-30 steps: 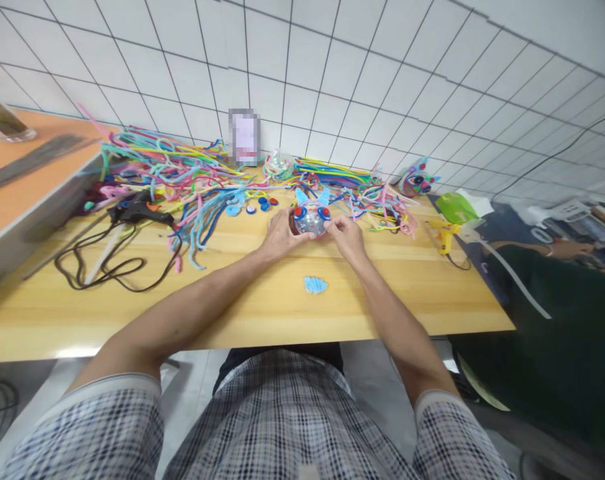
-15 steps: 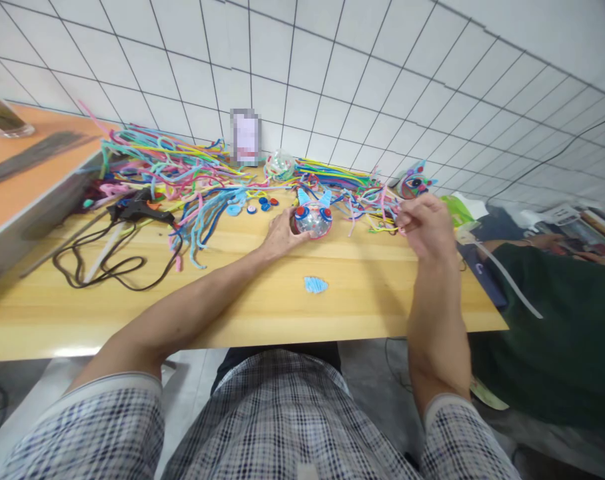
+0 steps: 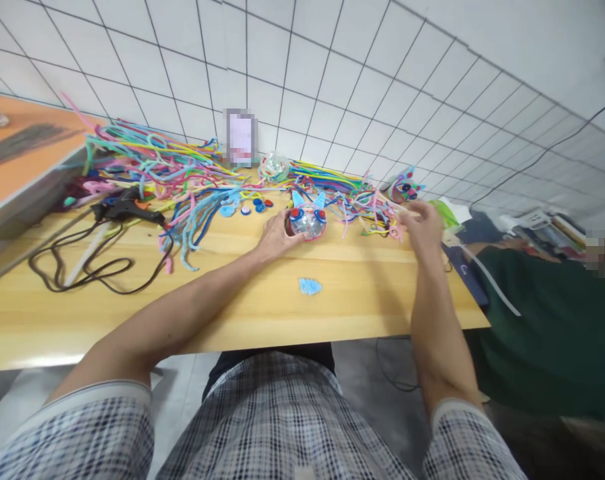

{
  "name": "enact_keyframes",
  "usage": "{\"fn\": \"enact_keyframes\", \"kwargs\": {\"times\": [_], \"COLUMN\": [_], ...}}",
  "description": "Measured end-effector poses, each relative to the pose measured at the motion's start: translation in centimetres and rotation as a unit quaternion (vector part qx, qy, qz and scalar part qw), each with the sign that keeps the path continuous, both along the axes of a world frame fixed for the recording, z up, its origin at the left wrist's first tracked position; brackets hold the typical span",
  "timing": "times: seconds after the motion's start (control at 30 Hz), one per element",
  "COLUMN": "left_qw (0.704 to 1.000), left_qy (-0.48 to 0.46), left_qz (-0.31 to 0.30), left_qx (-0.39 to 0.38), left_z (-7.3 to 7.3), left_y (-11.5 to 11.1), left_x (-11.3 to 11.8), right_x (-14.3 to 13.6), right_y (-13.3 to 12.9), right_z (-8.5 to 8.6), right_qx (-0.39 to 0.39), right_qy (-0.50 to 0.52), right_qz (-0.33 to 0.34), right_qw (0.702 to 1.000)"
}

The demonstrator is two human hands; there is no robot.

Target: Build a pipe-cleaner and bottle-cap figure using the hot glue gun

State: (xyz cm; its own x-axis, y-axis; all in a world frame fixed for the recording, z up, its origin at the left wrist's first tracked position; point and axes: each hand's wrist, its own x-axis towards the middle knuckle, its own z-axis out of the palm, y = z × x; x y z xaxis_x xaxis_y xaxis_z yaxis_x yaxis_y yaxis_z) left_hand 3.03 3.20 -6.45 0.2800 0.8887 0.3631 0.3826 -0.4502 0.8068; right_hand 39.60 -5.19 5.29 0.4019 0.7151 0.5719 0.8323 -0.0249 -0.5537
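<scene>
My left hand (image 3: 276, 235) is curled around the left side of a clear plastic ball figure (image 3: 310, 227). The figure has two light-blue pointed ears, red-and-blue round eyes and a pinkish rim, and it sits upright on the table. My right hand (image 3: 423, 227) is raised over the table's right part, its fingers pinched on a thin pale strip (image 3: 388, 201) that points up and left, beside a tangle of pipe cleaners (image 3: 377, 210). A flat light-blue pointed piece (image 3: 310, 287) of pipe cleaner lies in front of the figure.
Bundled pipe cleaners (image 3: 147, 160) line the wall. A black glue gun (image 3: 127, 207) with its looped cord lies left. A phone (image 3: 240, 137) leans on the tiles near another clear ball (image 3: 274, 167). One decorated figure (image 3: 405, 187) stands back right; a person in dark green (image 3: 542, 320) is at right.
The view has shifted slightly, so most things sit further left. My right hand has turned a little and lowered slightly beside the tangle. My left hand stays on the ball figure.
</scene>
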Motion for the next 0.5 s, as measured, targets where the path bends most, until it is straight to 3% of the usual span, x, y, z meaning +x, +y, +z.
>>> {"fn": "enact_keyframes", "kwargs": {"times": [0.1, 0.17, 0.23, 0.33, 0.5], "left_qw": [1.0, 1.0, 1.0, 1.0, 1.0], "left_qy": [0.005, 0.006, 0.007, 0.003, 0.0], "left_qz": [0.007, 0.004, -0.001, -0.005, -0.013], "left_qx": [0.005, 0.005, 0.006, 0.009, 0.025], "left_z": [-0.1, -0.1, -0.3, -0.5, -0.6], "left_y": [0.0, 0.1, 0.2, 0.4, 0.3], "left_x": [0.0, -0.1, -0.1, -0.2, -0.1], "right_x": [-6.0, -9.6, -12.0, -13.2, -12.4], "right_y": [1.6, 2.6, 3.4, 4.3, 4.0], "right_z": [-2.5, -3.6, -4.4, -5.4, -5.9], "right_qx": [-0.089, -0.141, -0.174, -0.201, -0.162], "right_qy": [0.025, 0.048, 0.071, 0.102, 0.076], "right_qz": [0.11, 0.203, 0.254, 0.275, 0.234], "right_qw": [0.99, 0.968, 0.949, 0.935, 0.955]}}
